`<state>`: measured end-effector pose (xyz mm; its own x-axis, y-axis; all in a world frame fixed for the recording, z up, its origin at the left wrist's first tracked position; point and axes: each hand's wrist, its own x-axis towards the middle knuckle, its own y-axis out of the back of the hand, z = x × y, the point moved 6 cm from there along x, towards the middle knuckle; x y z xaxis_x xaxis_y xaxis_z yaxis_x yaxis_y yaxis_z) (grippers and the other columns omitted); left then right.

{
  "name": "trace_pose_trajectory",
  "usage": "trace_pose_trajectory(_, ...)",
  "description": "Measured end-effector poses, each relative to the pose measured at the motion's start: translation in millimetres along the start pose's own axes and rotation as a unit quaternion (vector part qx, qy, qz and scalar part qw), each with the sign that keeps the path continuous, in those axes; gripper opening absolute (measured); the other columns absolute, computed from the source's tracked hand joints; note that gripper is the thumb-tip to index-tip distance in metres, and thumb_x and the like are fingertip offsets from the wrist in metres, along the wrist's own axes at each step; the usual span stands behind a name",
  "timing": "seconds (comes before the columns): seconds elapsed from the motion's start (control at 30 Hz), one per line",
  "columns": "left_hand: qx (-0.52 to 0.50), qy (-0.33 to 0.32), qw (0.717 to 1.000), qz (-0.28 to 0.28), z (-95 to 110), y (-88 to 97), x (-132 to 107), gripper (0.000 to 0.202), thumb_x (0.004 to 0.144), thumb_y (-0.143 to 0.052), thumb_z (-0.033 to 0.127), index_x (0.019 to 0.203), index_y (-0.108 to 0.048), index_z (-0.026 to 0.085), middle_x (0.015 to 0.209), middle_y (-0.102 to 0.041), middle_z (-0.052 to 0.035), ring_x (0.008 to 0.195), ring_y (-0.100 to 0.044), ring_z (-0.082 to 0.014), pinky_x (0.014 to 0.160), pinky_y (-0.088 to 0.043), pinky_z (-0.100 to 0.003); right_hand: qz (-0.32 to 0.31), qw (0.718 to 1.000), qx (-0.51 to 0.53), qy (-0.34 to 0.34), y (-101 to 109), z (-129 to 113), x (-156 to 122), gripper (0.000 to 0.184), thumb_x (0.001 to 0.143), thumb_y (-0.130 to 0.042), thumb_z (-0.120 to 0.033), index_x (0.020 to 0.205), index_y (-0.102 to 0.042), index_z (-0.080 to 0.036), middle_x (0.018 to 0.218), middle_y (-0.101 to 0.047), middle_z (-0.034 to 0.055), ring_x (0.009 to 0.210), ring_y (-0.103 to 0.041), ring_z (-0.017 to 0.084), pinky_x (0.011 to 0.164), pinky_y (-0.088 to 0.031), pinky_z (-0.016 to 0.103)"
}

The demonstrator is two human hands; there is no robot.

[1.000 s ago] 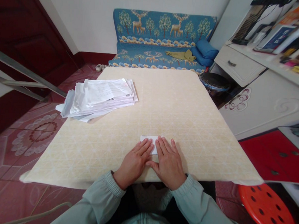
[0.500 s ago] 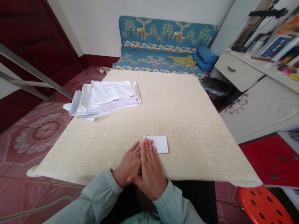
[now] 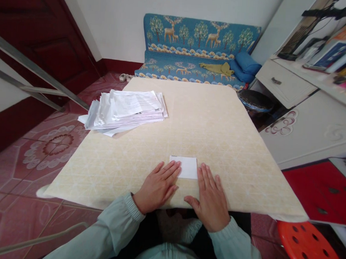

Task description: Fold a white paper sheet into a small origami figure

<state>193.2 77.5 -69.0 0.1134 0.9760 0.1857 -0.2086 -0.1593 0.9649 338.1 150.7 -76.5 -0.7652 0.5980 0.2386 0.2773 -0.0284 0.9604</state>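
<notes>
A small folded sheet of white paper [image 3: 188,168] lies flat near the front edge of the cloth-covered table [image 3: 208,127]. My left hand [image 3: 157,183] rests with outstretched fingers over the paper's left part. At the paper's right edge lies my right hand [image 3: 211,195], flat, its thumb spread toward the left. Neither hand grips anything. Some dark print shows at the paper's upper left corner.
An untidy stack of papers [image 3: 127,108] sits on the table's far left. Beyond the table is a blue patterned sofa [image 3: 192,37]. A white cabinet [image 3: 306,125] and a red stool [image 3: 308,248] stand at the right.
My right hand has moved off the paper's left part and away from my left hand, to the paper's right edge. My left hand now lies over the left part. The view has shifted slightly.
</notes>
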Motion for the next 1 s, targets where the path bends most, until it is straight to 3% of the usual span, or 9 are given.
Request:
trace_pose_trajectory(0.07,-0.002,0.002,1.000,0.003,0.2,0.0,-0.2,0.052,0.096,-0.034,0.036,0.145,-0.030,0.018,0.153,-0.028,-0.0064,0.141,-0.024,-0.0197,0.115,-0.019,-0.041,0.013,1.000,-0.008,-0.018,6.9,1.5,0.8,0.088,0.085,-0.036,-0.067,0.145,-0.024,-0.004,0.149,-0.028,0.0243,0.139,-0.023,0.035,0.107,-0.022,0.059)
trace_pose_trajectory(0.13,-0.001,0.001,1.000,0.003,0.8,-0.4,-0.1,0.052,0.096,-0.034,0.036,0.145,-0.029,0.019,0.153,-0.028,-0.0065,0.141,-0.024,-0.0201,0.115,-0.020,-0.042,0.032,0.999,-0.005,-0.030,10.1,-11.8,5.8,0.095,0.082,-0.035,-0.071,0.146,-0.022,-0.002,0.150,-0.025,0.0254,0.140,-0.019,0.036,0.108,-0.020,0.060)
trace_pose_trajectory(0.23,0.006,-0.002,1.000,0.000,1.4,-1.7,0.6,0.055,0.095,-0.036,0.034,0.147,-0.025,0.019,0.152,-0.029,-0.0073,0.141,-0.024,-0.0208,0.115,-0.020,-0.042,0.017,0.999,0.032,0.016,-0.8,-47.1,17.0,0.100,0.081,-0.032,-0.073,0.146,-0.016,0.000,0.152,-0.017,0.0229,0.143,-0.012,0.032,0.112,-0.019,0.052)
trace_pose_trajectory(0.3,0.010,-0.002,1.000,-0.005,0.9,-2.9,0.5,0.057,0.095,-0.037,0.033,0.147,-0.023,0.018,0.153,-0.028,-0.0076,0.141,-0.024,-0.0211,0.115,-0.020,-0.042,0.000,0.998,0.045,0.038,-10.8,-57.4,21.4,0.100,0.081,-0.032,-0.073,0.147,-0.017,0.000,0.153,-0.018,0.0211,0.143,-0.012,0.030,0.113,-0.020,0.048)
trace_pose_trajectory(0.57,-0.019,0.022,0.999,-0.012,2.8,2.8,2.6,0.050,0.094,-0.038,0.033,0.142,-0.034,0.018,0.151,-0.032,-0.0084,0.141,-0.025,-0.0226,0.115,-0.021,-0.047,-0.027,0.999,-0.009,0.025,-12.5,-5.6,9.1,0.082,0.087,-0.038,-0.062,0.147,-0.023,-0.008,0.154,-0.019,0.0165,0.143,-0.015,0.028,0.110,-0.021,0.053)
trace_pose_trajectory(0.7,-0.098,0.090,0.991,0.033,24.1,10.9,32.9,0.046,0.095,-0.033,0.025,0.138,-0.040,0.012,0.148,-0.037,-0.0125,0.142,-0.022,-0.0236,0.116,-0.021,-0.048,0.000,1.000,-0.014,0.027,-12.1,-9.0,7.5,0.075,0.089,-0.041,-0.052,0.146,-0.025,-0.007,0.152,-0.025,0.0174,0.142,-0.018,0.030,0.110,-0.019,0.056)
trace_pose_trajectory(0.83,-0.223,0.038,0.973,0.045,54.2,-0.8,75.1,0.055,0.096,-0.030,0.032,0.148,-0.018,0.016,0.155,-0.019,-0.0099,0.144,-0.011,-0.0184,0.117,-0.022,-0.042,0.047,0.997,-0.005,0.058,-12.3,-14.3,5.5,0.050,0.089,-0.041,-0.027,0.137,-0.046,-0.016,0.135,-0.053,0.0125,0.132,-0.038,0.028,0.112,-0.016,0.053)
trace_pose_trajectory(0.9,-0.231,0.037,0.972,0.026,55.1,-12.3,88.2,0.056,0.096,-0.030,0.036,0.148,-0.017,0.018,0.156,-0.015,-0.0095,0.145,-0.007,-0.0214,0.117,-0.017,-0.048,0.044,0.997,0.009,0.058,-12.5,-12.8,4.9,0.045,0.085,-0.046,-0.026,0.127,-0.057,-0.017,0.124,-0.062,0.0118,0.124,-0.046,0.029,0.111,-0.017,0.053)
trace_pose_trajectory(1.0,-0.213,0.036,0.976,0.011,48.8,-22.2,94.9,0.060,0.096,-0.030,0.043,0.148,-0.018,0.017,0.156,-0.013,-0.0110,0.145,0.000,-0.0254,0.116,-0.012,-0.053,0.019,0.999,0.019,0.046,-11.9,-10.8,5.2,0.043,0.082,-0.052,-0.030,0.120,-0.063,-0.015,0.121,-0.063,0.0132,0.121,-0.047,0.033,0.110,-0.018,0.057)
